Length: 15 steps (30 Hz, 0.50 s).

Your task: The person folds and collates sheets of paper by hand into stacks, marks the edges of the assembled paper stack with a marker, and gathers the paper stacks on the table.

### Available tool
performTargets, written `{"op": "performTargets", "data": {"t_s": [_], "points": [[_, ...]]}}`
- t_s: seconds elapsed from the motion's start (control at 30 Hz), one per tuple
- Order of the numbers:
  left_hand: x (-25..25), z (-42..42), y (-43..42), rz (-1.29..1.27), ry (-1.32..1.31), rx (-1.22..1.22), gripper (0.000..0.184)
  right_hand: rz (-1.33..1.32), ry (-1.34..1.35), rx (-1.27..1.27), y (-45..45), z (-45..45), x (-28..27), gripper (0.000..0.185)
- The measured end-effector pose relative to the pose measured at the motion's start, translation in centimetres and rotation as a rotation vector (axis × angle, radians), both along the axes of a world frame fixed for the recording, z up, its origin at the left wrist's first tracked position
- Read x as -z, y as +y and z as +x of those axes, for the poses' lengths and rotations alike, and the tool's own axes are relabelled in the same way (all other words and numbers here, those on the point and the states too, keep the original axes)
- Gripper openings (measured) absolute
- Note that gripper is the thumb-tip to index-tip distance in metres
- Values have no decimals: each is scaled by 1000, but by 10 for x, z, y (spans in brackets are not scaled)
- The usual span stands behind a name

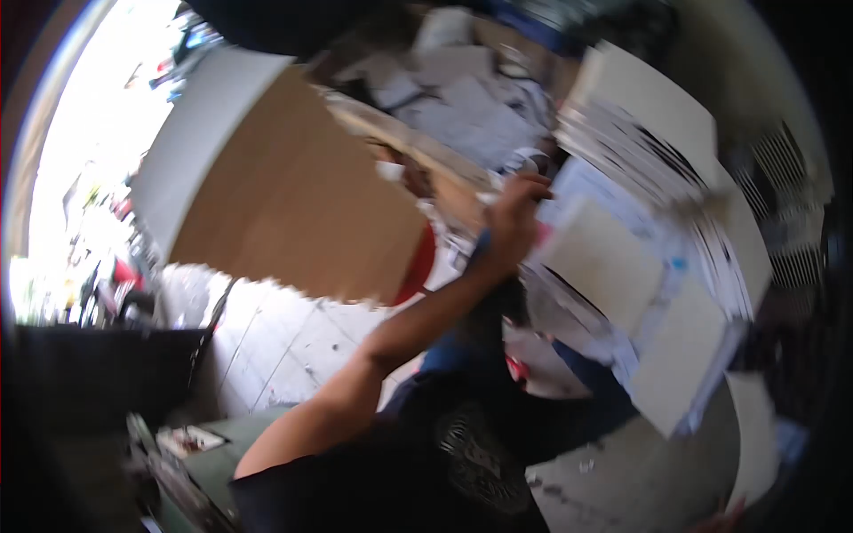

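Observation:
My left hand (515, 218) reaches across to the edge of the cluttered table, its fingers curled and blurred by motion. What lies inside those fingers, if anything, I cannot make out. Just beyond it are loose white papers (471, 111). Beside it, to the right, a cream-coloured card pad (609, 266) rests on a pile of papers. Only a sliver of my right hand (730, 517) shows at the bottom right edge, close to a pale sheet (753, 435); its grip is hidden.
A large brown cardboard sheet (293, 186) with a ragged edge stands left of the wooden table edge (418, 151). Stacked pale boards (653, 102) rise at the upper right. A green seat (235, 435) is at lower left, above a tiled floor (293, 342) with scraps.

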<state>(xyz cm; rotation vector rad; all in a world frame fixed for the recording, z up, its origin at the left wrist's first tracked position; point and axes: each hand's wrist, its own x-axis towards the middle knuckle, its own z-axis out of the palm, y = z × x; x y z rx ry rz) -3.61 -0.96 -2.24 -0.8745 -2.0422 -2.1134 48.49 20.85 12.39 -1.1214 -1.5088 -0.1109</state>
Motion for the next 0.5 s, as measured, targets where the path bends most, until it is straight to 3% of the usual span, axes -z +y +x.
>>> {"op": "performTargets", "data": {"t_s": [0.1,0.2,0.27,0.3,0.33,0.37,0.43,0.5], "points": [[-30,32,-1,54,-282,503,40,-35,117,-134,-27,-37,-5,26],[-52,91,2,4,-575,865,75,-201,235,-406,-45,-100,19,27],[-56,106,-1,-15,-608,863,69,-381,356,-655,-56,-154,56,33],[-56,104,4,63,-610,816,52,-453,385,-731,-57,-178,74,37],[-54,104,7,72,-625,662,34,-569,332,-650,-54,-190,90,26],[-56,95,11,-24,-476,494,15,-572,242,-663,-56,-214,79,10],[-53,70,14,-132,-209,357,12,-644,154,-859,-40,-235,92,34],[-51,50,21,-241,-49,229,17,-603,-101,-874,-21,-243,99,24]]}}
